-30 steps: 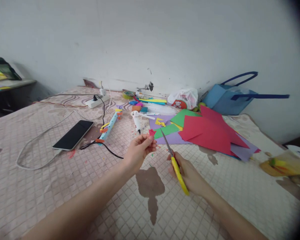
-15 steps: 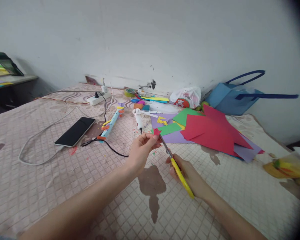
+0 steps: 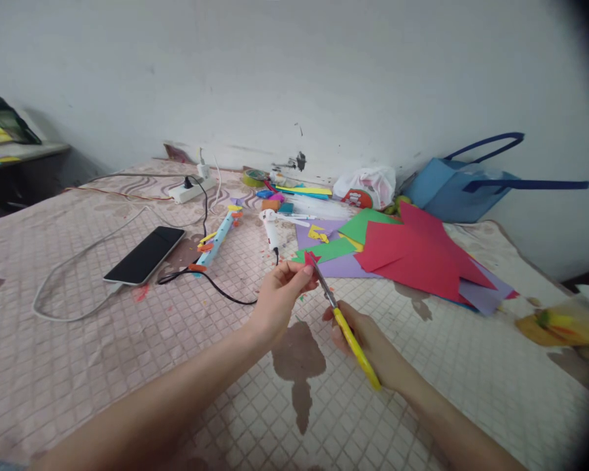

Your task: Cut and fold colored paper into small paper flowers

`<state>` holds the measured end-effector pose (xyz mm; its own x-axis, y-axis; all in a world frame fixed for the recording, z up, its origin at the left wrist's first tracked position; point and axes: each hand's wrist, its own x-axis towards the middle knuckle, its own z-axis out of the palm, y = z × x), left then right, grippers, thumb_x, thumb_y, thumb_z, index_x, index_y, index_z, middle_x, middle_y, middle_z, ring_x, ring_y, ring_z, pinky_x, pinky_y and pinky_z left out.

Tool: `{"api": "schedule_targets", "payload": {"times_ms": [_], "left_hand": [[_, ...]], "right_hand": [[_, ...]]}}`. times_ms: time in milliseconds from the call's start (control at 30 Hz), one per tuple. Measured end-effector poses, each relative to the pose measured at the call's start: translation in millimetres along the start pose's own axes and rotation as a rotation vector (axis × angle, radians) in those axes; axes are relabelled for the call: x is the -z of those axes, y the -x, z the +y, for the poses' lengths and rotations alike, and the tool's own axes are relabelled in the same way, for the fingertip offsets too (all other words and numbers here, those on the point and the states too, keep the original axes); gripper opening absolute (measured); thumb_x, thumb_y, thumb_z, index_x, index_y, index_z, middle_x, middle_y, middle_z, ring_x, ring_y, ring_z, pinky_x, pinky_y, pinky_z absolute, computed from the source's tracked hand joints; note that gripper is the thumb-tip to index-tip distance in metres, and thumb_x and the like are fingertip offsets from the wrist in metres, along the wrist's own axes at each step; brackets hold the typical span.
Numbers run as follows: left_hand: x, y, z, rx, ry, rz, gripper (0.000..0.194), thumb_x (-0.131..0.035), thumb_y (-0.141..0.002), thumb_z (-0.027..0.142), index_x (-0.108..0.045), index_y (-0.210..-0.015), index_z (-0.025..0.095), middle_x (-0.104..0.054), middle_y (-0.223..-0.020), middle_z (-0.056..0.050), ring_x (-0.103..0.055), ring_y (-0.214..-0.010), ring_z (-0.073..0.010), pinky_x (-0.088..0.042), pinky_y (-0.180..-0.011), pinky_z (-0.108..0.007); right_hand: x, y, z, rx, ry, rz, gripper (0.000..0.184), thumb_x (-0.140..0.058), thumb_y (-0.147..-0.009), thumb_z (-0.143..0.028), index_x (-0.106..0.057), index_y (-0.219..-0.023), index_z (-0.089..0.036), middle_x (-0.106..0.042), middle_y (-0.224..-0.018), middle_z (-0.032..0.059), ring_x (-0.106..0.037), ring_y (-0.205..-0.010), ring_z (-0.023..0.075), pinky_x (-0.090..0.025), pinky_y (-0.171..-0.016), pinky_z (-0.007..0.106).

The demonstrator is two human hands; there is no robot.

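While the left hand pinched a small red scrap of paper between thumb and fingertips, the right hand was closed around the yellow handles of a pair of yellow-handled scissors with grey metal blades. The scrap stood just above the left fingertips, held up off the quilted pink bedcover, and the blade tips met it from the right and below, so that the paper lay directly ahead of the right hand along the line of the scissors. Their long axis ran on a diagonal, from the handles low and near the person up and leftward to the tips at the scrap. Whether the blades were parted or shut at the paper could not be made out. The left hand was the one touching the scrap; the right reached it only through the blades. Beyond both hands, a little further from the person, lay a loose heap of red, green and purple paper sheets, with a white glue gun just beyond the left fingers. Well off to the left of the left hand rested a black smartphone on its cable, and far to the right, against the wall, leaned a blue bag with dark handles.
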<state>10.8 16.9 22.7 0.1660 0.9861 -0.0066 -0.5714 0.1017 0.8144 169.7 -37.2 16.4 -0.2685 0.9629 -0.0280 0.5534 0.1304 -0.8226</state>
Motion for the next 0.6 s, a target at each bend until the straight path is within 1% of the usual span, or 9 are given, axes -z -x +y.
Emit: {"api": "schedule_targets", "payload": {"times_ms": [133, 300, 500, 600], "left_hand": [[-1.1, 0.5, 0.5, 0.008, 0.002, -0.008, 0.017, -0.069, -0.073, 0.028, -0.06, -0.07, 0.013, -0.06, -0.069, 0.0, -0.056, -0.068, -0.0093, -0.044, -0.074, -0.026], [-2.0, 0.9, 0.7, 0.014, 0.008, -0.014, 0.017, -0.069, -0.073, 0.028, -0.061, -0.071, 0.013, -0.06, -0.07, -0.001, -0.056, -0.068, -0.0091, -0.044, -0.075, -0.026], [-1.6, 0.6, 2.0, 0.024, 0.036, -0.021, 0.015, -0.069, -0.073, 0.026, -0.062, -0.077, 0.014, -0.061, -0.073, 0.0, -0.056, -0.068, -0.0087, -0.044, -0.075, -0.026], [-1.8, 0.4, 2.9, 0.018, 0.033, -0.029, 0.016, -0.07, -0.072, 0.026, -0.061, -0.076, 0.014, -0.061, -0.073, -0.001, -0.057, -0.068, -0.0092, -0.045, -0.074, -0.026]], "right_hand": [[-0.8, -0.4, 2.7, -0.007, 0.007, 0.012, 0.017, -0.045, -0.085, -0.038, -0.046, -0.084, -0.02, -0.053, -0.066, -0.0017, -0.046, -0.054, 0.0116, -0.032, -0.047, 0.022], [-1.1, -1.5, 2.6, -0.01, 0.005, 0.012, 0.018, -0.046, -0.084, -0.038, -0.045, -0.082, -0.02, -0.056, -0.067, -0.0005, -0.05, -0.055, 0.0123, -0.033, -0.047, 0.023], [-1.6, -2.1, 0.6, -0.022, -0.007, 0.019, 0.031, -0.044, -0.084, -0.05, -0.045, -0.078, -0.02, -0.057, -0.066, 0.0014, -0.05, -0.055, 0.0135, -0.032, -0.045, 0.023], [-2.2, -1.7, 1.2, -0.036, -0.012, 0.022, 0.03, -0.045, -0.083, -0.049, -0.045, -0.079, -0.02, -0.056, -0.066, 0.001, -0.05, -0.054, 0.0132, -0.033, -0.045, 0.023]]}}
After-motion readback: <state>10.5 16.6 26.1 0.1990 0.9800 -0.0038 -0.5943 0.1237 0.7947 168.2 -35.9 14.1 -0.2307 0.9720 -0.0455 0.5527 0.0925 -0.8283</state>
